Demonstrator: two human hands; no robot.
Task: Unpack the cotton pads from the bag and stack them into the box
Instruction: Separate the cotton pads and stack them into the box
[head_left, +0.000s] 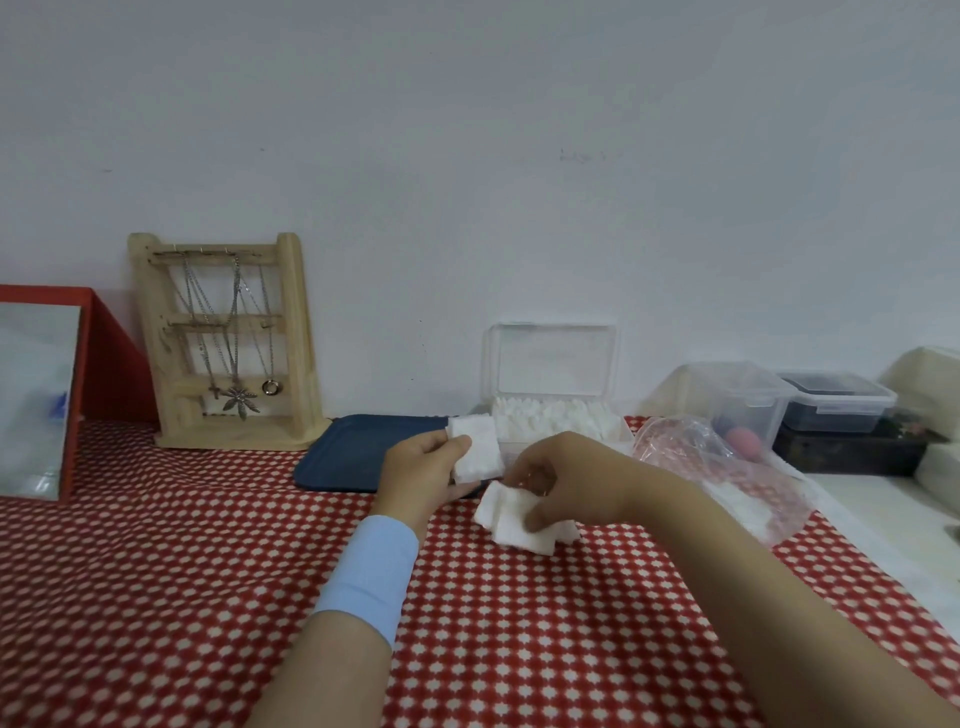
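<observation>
**Between Box and Table Edge: Pads in Both Hands, Bag Partly Emptied**

Progress. The box (553, 439) stands at the back of the red checked tablecloth (182, 545), its clear lid (553, 358) hinged up and open. A row of cotton pads (550, 418) fills it to about rim level, as far as the view shows, so the greater part of the stacking appears done. The bag (727, 467) lies slack just to the right of the box. A few white pads (740, 506) show through the film at its near end. Judged from this, what is left is to load the pads in hand, then to empty the bag.

Grip, left. The left hand (421, 470) curls round a small squared stack (475, 452) — thumb on the near face, fingers behind — and holds it upright. The stack sits just in front of the box's left corner, above the edge of a blue tray (348, 452).

Grip, right. The right hand (553, 480) pinches a loose bundle (519, 517) from above, fingers bent down onto it. The bundle is splayed, not squared, and sits low over the cloth — whether it touches the cloth cannot be told. It hangs below and slightly to the right of the left hand's stack, close but apart.
</observation>
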